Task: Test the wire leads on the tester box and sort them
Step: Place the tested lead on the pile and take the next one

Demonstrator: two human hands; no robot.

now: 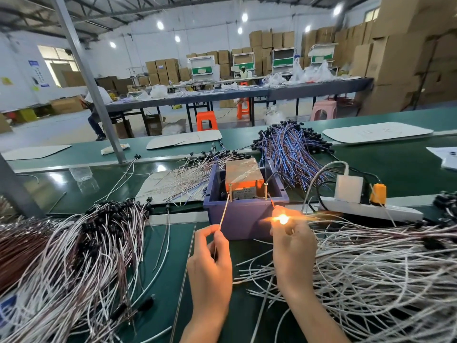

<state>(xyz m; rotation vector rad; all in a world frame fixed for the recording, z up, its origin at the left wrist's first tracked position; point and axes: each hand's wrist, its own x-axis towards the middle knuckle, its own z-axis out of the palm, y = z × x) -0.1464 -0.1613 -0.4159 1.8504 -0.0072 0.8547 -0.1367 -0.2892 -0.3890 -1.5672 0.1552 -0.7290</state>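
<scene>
up close at a green workbench (168, 268), from my head camera: my left hand (210, 253) pinches a white wire lead (224, 211) between thumb and forefinger, its tip at the left screw post (230, 191) of the purple tester box (242, 216). my right hand (291, 246) grips the glowing orange lamp (282, 219), a red wire end (272, 203) reaching just beside the right screw post (266, 190). the label on the orange unit (243, 177) inside is too blurred to read. leads lie heaped at my left (86, 243) and right (371, 263).
</scene>
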